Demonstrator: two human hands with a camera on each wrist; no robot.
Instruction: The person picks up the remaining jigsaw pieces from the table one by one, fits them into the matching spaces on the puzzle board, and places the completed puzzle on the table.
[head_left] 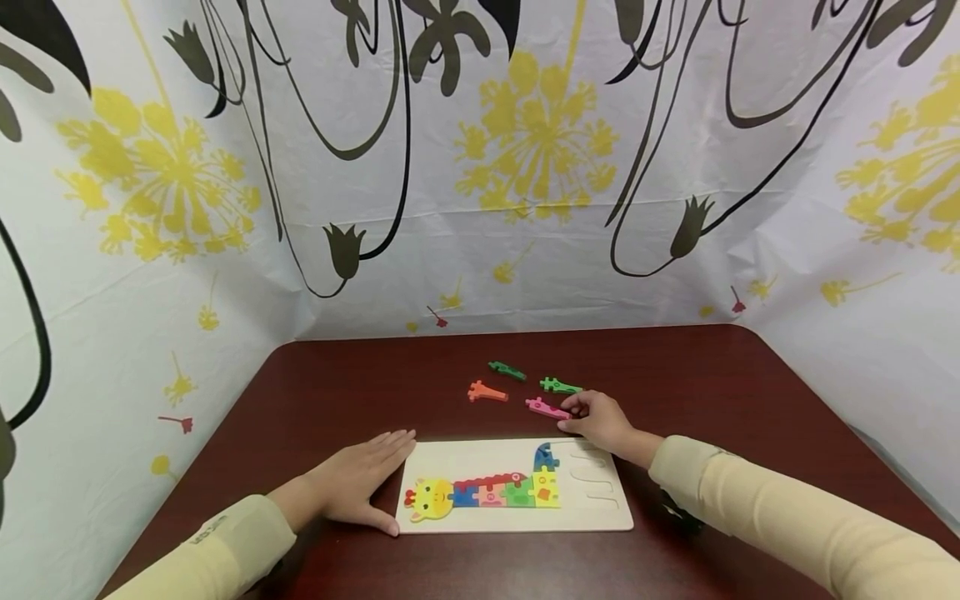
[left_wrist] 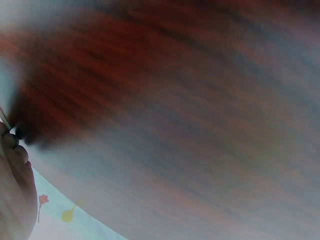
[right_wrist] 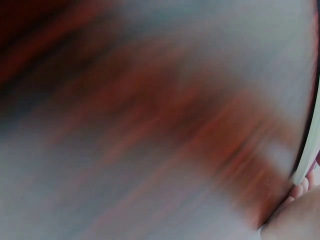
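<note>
A pale wooden puzzle board (head_left: 510, 522) lies flat on the table, with a yellow giraffe head (head_left: 431, 498) and several coloured puzzle pieces (head_left: 491, 494) joined in it. My left hand (head_left: 360, 482) rests along the board's left edge, fingers straight and thumb at the near corner. Beyond the far right corner, my right hand (head_left: 603, 423) has its thumb and fingers parted about the end of a pink puzzle piece (head_left: 547, 408). Only part of the left hand (left_wrist: 16, 185) and right hand (right_wrist: 295, 212) shows in the wrist views.
Behind the board lie an orange piece (head_left: 487, 392), a dark green piece (head_left: 507, 370) and a light green piece (head_left: 559, 386). Curved outlines (head_left: 592, 477) mark the board's right part. A patterned cloth (head_left: 480, 283) hangs behind the dark red table (head_left: 360, 375).
</note>
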